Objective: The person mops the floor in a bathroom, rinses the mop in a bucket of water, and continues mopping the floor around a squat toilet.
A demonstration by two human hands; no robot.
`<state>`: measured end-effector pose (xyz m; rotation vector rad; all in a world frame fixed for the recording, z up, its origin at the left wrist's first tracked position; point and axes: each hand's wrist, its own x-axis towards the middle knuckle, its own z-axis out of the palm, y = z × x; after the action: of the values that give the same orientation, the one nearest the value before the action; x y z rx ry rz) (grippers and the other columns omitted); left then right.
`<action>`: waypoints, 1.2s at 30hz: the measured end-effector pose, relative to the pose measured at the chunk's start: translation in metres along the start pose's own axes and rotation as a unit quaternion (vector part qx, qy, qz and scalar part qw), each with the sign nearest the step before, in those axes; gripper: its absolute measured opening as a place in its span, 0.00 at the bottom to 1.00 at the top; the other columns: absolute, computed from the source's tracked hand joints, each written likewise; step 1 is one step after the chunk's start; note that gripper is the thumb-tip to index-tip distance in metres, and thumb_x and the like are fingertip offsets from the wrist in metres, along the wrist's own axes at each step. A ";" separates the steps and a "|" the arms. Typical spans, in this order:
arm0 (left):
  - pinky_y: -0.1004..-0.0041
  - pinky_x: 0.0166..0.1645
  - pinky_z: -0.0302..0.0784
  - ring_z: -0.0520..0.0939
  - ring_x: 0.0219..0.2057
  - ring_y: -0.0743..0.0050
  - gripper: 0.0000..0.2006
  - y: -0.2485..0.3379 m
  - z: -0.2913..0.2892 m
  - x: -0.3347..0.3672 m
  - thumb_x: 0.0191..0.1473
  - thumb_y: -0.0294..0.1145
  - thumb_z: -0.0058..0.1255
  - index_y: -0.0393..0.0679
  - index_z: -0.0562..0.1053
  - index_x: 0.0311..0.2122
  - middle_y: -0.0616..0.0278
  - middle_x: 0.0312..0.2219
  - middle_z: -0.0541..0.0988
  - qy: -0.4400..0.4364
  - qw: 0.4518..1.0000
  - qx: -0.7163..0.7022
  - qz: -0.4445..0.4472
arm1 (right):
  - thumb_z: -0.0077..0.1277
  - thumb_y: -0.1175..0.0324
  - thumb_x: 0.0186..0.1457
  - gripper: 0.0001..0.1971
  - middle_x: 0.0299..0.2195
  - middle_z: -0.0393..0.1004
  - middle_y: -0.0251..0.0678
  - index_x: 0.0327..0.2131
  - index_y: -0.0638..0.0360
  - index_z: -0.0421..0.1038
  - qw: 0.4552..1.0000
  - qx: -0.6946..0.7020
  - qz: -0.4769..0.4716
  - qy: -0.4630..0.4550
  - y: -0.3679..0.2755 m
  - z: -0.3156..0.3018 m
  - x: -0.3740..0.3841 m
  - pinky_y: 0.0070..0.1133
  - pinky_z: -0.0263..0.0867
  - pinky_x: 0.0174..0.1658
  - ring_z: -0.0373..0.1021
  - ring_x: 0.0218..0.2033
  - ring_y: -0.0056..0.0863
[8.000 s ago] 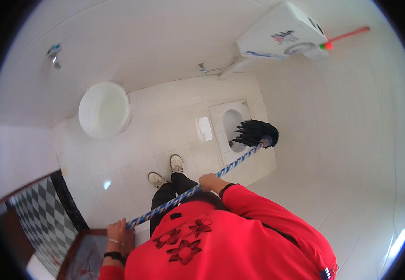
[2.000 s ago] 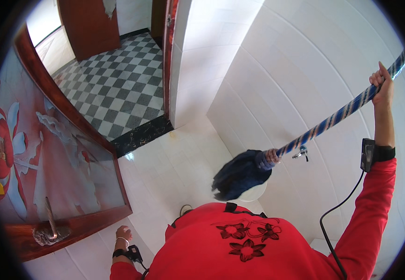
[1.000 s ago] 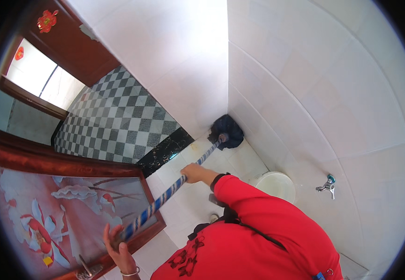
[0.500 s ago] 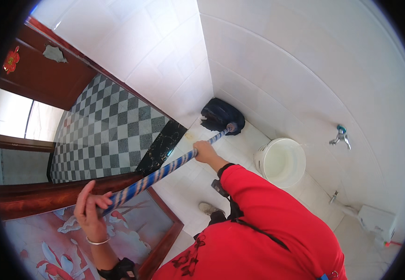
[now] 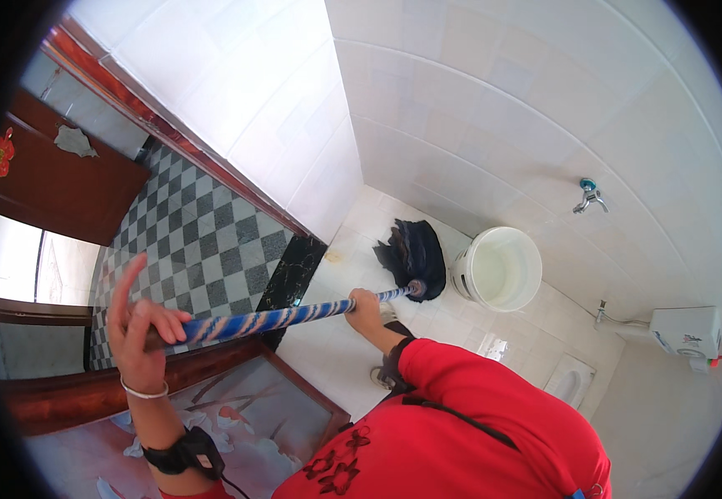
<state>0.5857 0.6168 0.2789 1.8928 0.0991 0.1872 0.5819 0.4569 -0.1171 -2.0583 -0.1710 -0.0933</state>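
Note:
A mop with a blue-and-tan striped handle (image 5: 253, 322) slants across the view. Its dark cloth head (image 5: 417, 256) lies on the white tiled floor, just left of a white bucket (image 5: 502, 270) with liquid in it. My right hand (image 5: 367, 313) is closed around the handle's lower half. At the upper end, my left hand (image 5: 143, 328) has several fingers curled over the handle, while one finger points up and away from it. A bracelet and a black strap are on my left wrist and forearm.
Tiled walls meet in the corner beyond the mop; a tap (image 5: 589, 196) sticks out at right. A squat toilet pan (image 5: 570, 381) lies in the floor beneath a white cistern (image 5: 685, 333). At left, a black threshold (image 5: 293, 270) borders a checkered floor (image 5: 211, 224), beside a wood-framed door panel (image 5: 236, 424).
The mop head has come away from the wall corner, nearer to me and beside the bucket. My left hand is higher in view, and the handle lies flatter across the picture.

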 end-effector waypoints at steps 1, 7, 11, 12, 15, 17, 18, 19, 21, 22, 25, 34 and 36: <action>0.75 0.28 0.71 0.68 0.13 0.79 0.20 -0.001 0.001 0.015 0.48 0.29 0.36 0.29 0.58 0.46 0.65 0.09 0.65 -0.011 0.998 -0.058 0.009 | 0.46 0.75 0.31 0.05 0.17 0.64 0.42 0.16 0.58 0.61 0.999 -0.015 0.024 0.026 -0.004 0.003 0.001 0.32 0.56 0.27 0.62 0.24 0.43; 0.78 0.15 0.64 0.61 0.04 0.80 0.11 0.017 0.052 0.116 0.47 0.31 0.40 0.32 0.69 0.29 0.68 0.03 0.59 -0.299 0.932 -0.120 0.167 | 0.50 0.76 0.33 0.09 0.15 0.61 0.38 0.16 0.57 0.59 0.952 0.038 0.135 0.272 0.007 0.020 0.061 0.26 0.55 0.25 0.60 0.20 0.37; 0.80 0.14 0.65 0.62 0.04 0.80 0.09 0.036 0.072 0.145 0.45 0.28 0.43 0.35 0.72 0.22 0.68 0.03 0.61 -0.337 0.919 -0.105 0.174 | 0.50 0.76 0.34 0.09 0.15 0.60 0.36 0.17 0.57 0.59 0.940 0.072 0.142 0.303 0.008 0.034 0.112 0.23 0.55 0.26 0.59 0.20 0.32; 0.81 0.14 0.65 0.62 0.04 0.80 0.08 0.043 0.066 0.143 0.44 0.27 0.44 0.35 0.72 0.20 0.69 0.03 0.61 -0.382 0.904 -0.083 0.171 | 0.50 0.76 0.34 0.09 0.15 0.60 0.36 0.17 0.57 0.59 0.941 0.081 0.141 0.297 -0.004 0.040 0.124 0.23 0.55 0.26 0.59 0.20 0.32; 0.82 0.14 0.65 0.62 0.04 0.80 0.08 0.045 0.073 0.142 0.43 0.26 0.44 0.36 0.74 0.20 0.69 0.04 0.61 -0.488 0.849 -0.046 0.195 | 0.49 0.78 0.32 0.08 0.16 0.60 0.37 0.17 0.58 0.59 0.908 0.152 0.103 0.376 -0.006 0.043 0.170 0.25 0.56 0.27 0.59 0.22 0.35; 0.82 0.15 0.65 0.62 0.05 0.80 0.12 0.037 0.079 0.136 0.44 0.27 0.43 0.39 0.71 0.13 0.69 0.03 0.59 -0.530 0.819 -0.042 0.214 | 0.49 0.78 0.32 0.08 0.17 0.60 0.38 0.17 0.58 0.59 0.915 0.151 0.091 0.363 0.003 0.038 0.183 0.24 0.56 0.28 0.59 0.22 0.35; 0.82 0.15 0.65 0.62 0.05 0.80 0.12 0.033 0.079 0.129 0.44 0.27 0.43 0.39 0.71 0.13 0.69 0.03 0.59 -0.534 0.817 -0.045 0.213 | 0.49 0.78 0.33 0.08 0.17 0.60 0.38 0.17 0.59 0.59 0.922 0.156 0.075 0.345 0.008 0.037 0.185 0.24 0.56 0.28 0.59 0.22 0.35; 0.80 0.14 0.59 0.60 0.07 0.79 0.06 0.030 0.077 0.119 0.44 0.23 0.41 0.35 0.71 0.22 0.68 0.06 0.58 -0.538 0.810 -0.031 0.233 | 0.49 0.78 0.33 0.08 0.17 0.60 0.38 0.17 0.59 0.59 0.922 0.152 0.079 0.348 0.010 0.037 0.184 0.24 0.56 0.28 0.59 0.22 0.35; 0.78 0.14 0.53 0.58 0.10 0.77 0.08 0.027 0.075 0.100 0.43 0.18 0.40 0.31 0.70 0.30 0.66 0.09 0.58 -0.541 0.803 -0.015 0.251 | 0.49 0.77 0.33 0.08 0.18 0.60 0.39 0.17 0.59 0.59 0.952 0.190 -0.003 0.241 0.008 0.042 0.181 0.25 0.56 0.28 0.59 0.22 0.36; 0.78 0.14 0.53 0.57 0.09 0.77 0.08 0.028 0.073 0.091 0.41 0.18 0.41 0.32 0.71 0.29 0.67 0.08 0.56 -0.521 0.813 -0.001 0.260 | 0.48 0.77 0.33 0.08 0.18 0.60 0.39 0.18 0.58 0.59 0.958 0.207 -0.015 0.197 0.004 0.044 0.177 0.25 0.56 0.28 0.59 0.23 0.37; 0.78 0.14 0.52 0.57 0.08 0.77 0.09 0.029 0.068 0.068 0.40 0.18 0.41 0.33 0.72 0.28 0.67 0.07 0.55 -0.488 0.826 0.019 0.279 | 0.51 0.74 0.35 0.08 0.19 0.61 0.36 0.20 0.56 0.60 0.969 0.198 -0.038 0.142 0.004 0.049 0.164 0.23 0.57 0.30 0.60 0.23 0.34; 0.79 0.14 0.57 0.59 0.07 0.78 0.07 0.059 0.095 -0.073 0.42 0.20 0.40 0.32 0.72 0.26 0.66 0.07 0.57 -0.448 0.839 0.013 0.308 | 0.53 0.72 0.31 0.11 0.18 0.61 0.37 0.19 0.55 0.59 0.962 0.216 -0.140 -0.091 0.003 0.038 0.029 0.24 0.57 0.27 0.60 0.23 0.37; 0.79 0.15 0.59 0.60 0.07 0.78 0.07 0.074 0.108 -0.107 0.43 0.20 0.40 0.32 0.72 0.25 0.66 0.07 0.58 -0.416 0.855 -0.002 0.311 | 0.54 0.66 0.29 0.12 0.20 0.64 0.39 0.19 0.54 0.61 0.958 0.154 -0.147 -0.192 0.001 0.024 0.006 0.28 0.59 0.28 0.63 0.26 0.40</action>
<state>0.4975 0.4752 0.3060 1.7908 -1.1089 -0.2133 0.5879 0.4780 -0.1282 -1.7092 -0.6906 0.1451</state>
